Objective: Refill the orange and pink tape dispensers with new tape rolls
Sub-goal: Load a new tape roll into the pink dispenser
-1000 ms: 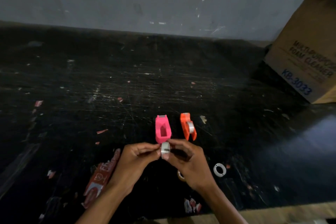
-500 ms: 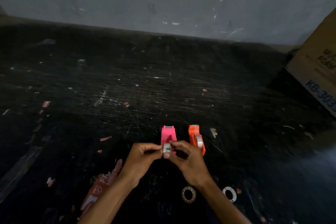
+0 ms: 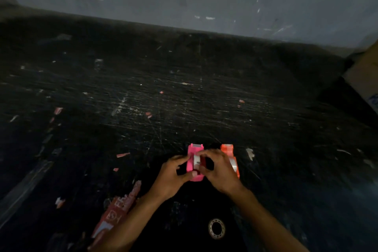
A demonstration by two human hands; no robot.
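Note:
The pink tape dispenser (image 3: 193, 154) stands on the black table, its cutter end pointing away from me. A small clear tape roll (image 3: 196, 161) sits in its slot. My left hand (image 3: 173, 176) pinches the dispenser's left side and near end, thumb on the roll's lower edge. My right hand (image 3: 219, 170) reaches over from the right, its fingertips on the roll. The orange tape dispenser (image 3: 230, 154) stands just to the right with a clear roll inside it, partly hidden behind my right hand.
An empty tape core ring (image 3: 216, 228) lies on the table (image 3: 184, 98) near my right forearm. A red printed wrapper (image 3: 116, 213) lies by my left forearm. A cardboard box (image 3: 366, 75) stands at the far right edge. A grey wall rises behind.
My hands moved forward from in front of the pink dispenser onto it, and the roll they held now sits in its slot. The view shifted left and down.

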